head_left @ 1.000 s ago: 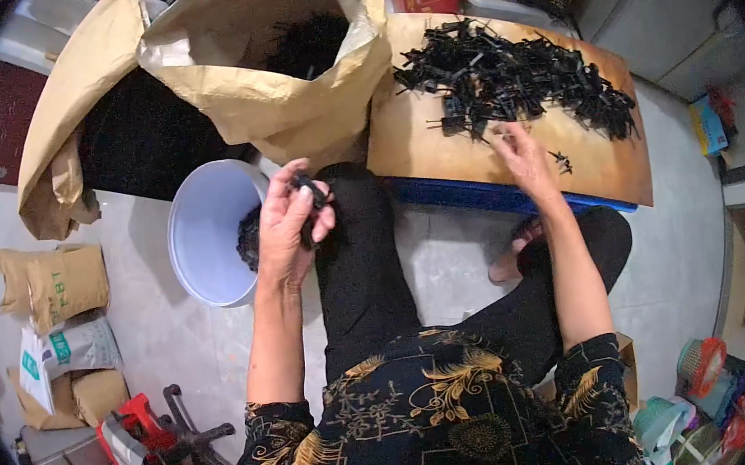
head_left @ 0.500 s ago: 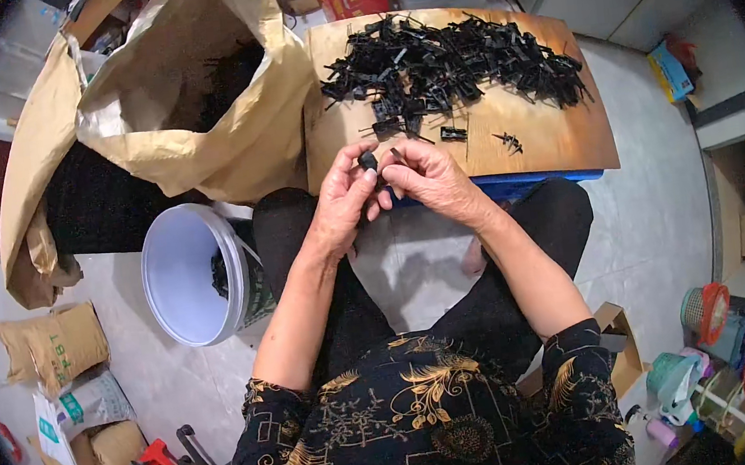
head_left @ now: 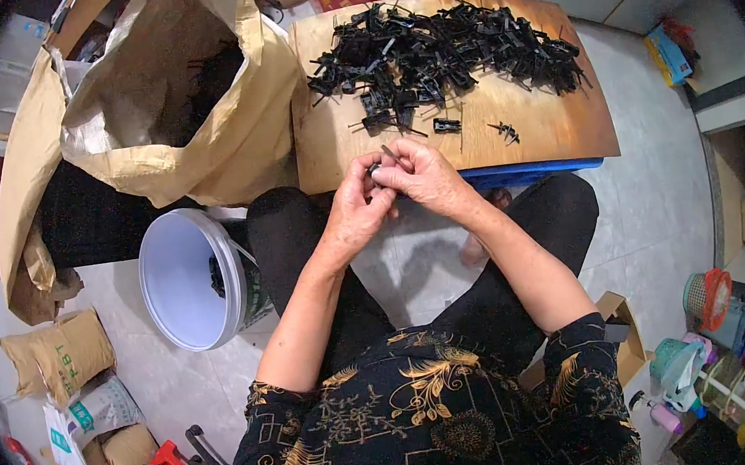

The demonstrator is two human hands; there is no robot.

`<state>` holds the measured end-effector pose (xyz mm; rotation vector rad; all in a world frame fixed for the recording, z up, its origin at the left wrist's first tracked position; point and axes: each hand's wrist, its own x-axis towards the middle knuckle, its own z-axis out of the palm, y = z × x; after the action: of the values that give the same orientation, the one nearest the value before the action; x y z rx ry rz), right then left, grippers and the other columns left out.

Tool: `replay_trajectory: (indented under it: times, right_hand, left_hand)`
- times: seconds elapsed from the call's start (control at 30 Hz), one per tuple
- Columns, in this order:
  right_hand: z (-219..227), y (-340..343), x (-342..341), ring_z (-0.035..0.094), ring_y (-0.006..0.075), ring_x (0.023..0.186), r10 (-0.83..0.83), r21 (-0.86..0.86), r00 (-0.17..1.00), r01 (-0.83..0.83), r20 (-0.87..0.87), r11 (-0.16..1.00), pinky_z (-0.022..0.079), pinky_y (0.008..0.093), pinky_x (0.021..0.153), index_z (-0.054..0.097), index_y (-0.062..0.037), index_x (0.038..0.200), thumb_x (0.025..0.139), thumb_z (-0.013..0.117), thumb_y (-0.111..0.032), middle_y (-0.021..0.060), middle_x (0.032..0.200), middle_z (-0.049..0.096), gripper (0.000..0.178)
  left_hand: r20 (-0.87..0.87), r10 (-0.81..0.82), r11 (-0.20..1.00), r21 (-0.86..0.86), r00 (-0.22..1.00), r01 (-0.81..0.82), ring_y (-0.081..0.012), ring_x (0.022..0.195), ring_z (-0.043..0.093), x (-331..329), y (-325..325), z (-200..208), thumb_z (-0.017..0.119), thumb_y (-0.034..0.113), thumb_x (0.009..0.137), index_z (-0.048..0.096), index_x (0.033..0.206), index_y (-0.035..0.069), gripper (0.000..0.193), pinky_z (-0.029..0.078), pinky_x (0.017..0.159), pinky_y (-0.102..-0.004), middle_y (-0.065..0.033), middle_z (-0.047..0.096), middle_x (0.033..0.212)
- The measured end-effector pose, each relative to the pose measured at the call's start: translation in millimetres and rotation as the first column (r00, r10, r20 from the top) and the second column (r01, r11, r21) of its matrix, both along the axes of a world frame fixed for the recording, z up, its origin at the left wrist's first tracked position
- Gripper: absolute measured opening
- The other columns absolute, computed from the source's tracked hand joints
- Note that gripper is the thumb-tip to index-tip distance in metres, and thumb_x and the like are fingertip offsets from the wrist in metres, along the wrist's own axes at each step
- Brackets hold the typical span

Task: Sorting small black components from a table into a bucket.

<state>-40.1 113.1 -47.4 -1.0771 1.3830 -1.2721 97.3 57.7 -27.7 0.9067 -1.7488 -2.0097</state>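
Note:
My left hand (head_left: 358, 202) and my right hand (head_left: 422, 175) meet just off the near edge of a wooden board (head_left: 525, 130). Between the left fingers is a small black plastic part (head_left: 373, 170), mostly hidden by the fingertips. The right fingers pinch a thin dark strip (head_left: 389, 152) that sticks up beside the thumb; whether it joins the black part I cannot tell. On the board lies a heap of black plastic pieces with thin stems (head_left: 444, 48). One loose black piece (head_left: 447, 126) and a small spiky sprue bit (head_left: 505, 133) lie nearer to me.
A large brown sack (head_left: 193, 165) with black pieces inside stands open to the left of the board. Below it is a white bucket (head_left: 190, 292) holding some black pieces. Brown packages (head_left: 63, 356) sit on the floor at far left, and a cardboard box (head_left: 625, 342) is by my right side.
My hands have closed in on each other, and the black part is now more covered by the fingers. The view has shifted slightly.

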Motion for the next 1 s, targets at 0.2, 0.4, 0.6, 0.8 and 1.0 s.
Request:
replay_trajectory:
  times: [0.2, 0.4, 0.6, 0.8, 1.0]
  right_hand:
    - [5.2, 5.3, -5.7, 0.039, 0.0051, 0.055, -0.001, 0.03, 0.997, -0.001, 0.079, 1.0, 0.033, 0.0204, 0.049, 0.049, -0.0043, 0.082, 0.095, 0.042, -0.025, -0.0023, 0.065, 0.048, 0.025]
    - [6.6, 9.6, -2.3, 0.042, 0.0061, 0.058, 0.095, 0.066, 0.993, -0.09, -0.066, 0.994, 0.036, 0.0211, 0.053, 0.05, -0.0042, 0.086, 0.095, 0.039, -0.025, -0.0011, 0.064, 0.049, 0.025]
    - [1.9, 8.5, -1.5, 0.043, 0.007, 0.06, 0.132, 0.011, 0.984, -0.132, -0.121, 0.991, 0.038, 0.0222, 0.055, 0.049, -0.0032, 0.086, 0.095, 0.04, -0.023, 0.0001, 0.066, 0.052, 0.024]
    - [3.7, 8.2, 0.0, 0.046, 0.0086, 0.062, 0.13, 0.037, 0.985, -0.126, -0.116, 0.991, 0.04, 0.0244, 0.056, 0.048, -0.0016, 0.084, 0.095, 0.041, -0.022, 0.0016, 0.065, 0.049, 0.025]
    - [-3.8, 3.3, 5.3, 0.046, 0.0141, 0.059, 0.057, -0.009, 0.969, -0.061, -0.241, 0.998, 0.039, 0.0292, 0.055, 0.047, -0.0008, 0.085, 0.093, 0.042, -0.021, 0.0063, 0.062, 0.046, 0.022]
  left_hand:
    - [-0.055, 0.104, 0.993, 0.058, 0.993, -0.101, -0.0047, 0.055, 0.05, 1.1, -6.4, -1.7, 0.057, 0.008, 0.085, 0.036, 0.119, 0.007, 0.04, 0.034, 0.043, -0.0169, -0.0011, 0.056, 0.075]
    - [0.036, 0.069, 0.997, -0.031, 0.997, -0.068, -0.0053, 0.054, 0.05, 2.7, -8.2, -0.8, 0.055, 0.006, 0.084, 0.037, 0.112, 0.007, 0.033, 0.035, 0.044, -0.0181, -0.0015, 0.053, 0.07]
    - [0.106, 0.04, 0.993, -0.113, 0.994, -0.028, -0.0077, 0.055, 0.052, 1.3, -8.4, 0.5, 0.054, 0.004, 0.084, 0.037, 0.103, 0.005, 0.025, 0.039, 0.046, -0.0207, -0.003, 0.051, 0.067]
    - [0.08, 0.042, 0.987, -0.158, 0.996, -0.029, -0.0085, 0.056, 0.053, -0.6, -9.1, -5.2, 0.054, 0.004, 0.084, 0.037, 0.099, 0.005, 0.022, 0.042, 0.049, -0.0231, -0.0042, 0.052, 0.067]
    - [0.161, 0.098, 0.88, -0.476, 0.982, -0.009, -0.0152, 0.056, 0.053, -1.1, -7.7, -7.8, 0.053, 0.002, 0.083, 0.037, 0.101, 0.002, 0.025, 0.044, 0.053, -0.0282, -0.01, 0.053, 0.066]
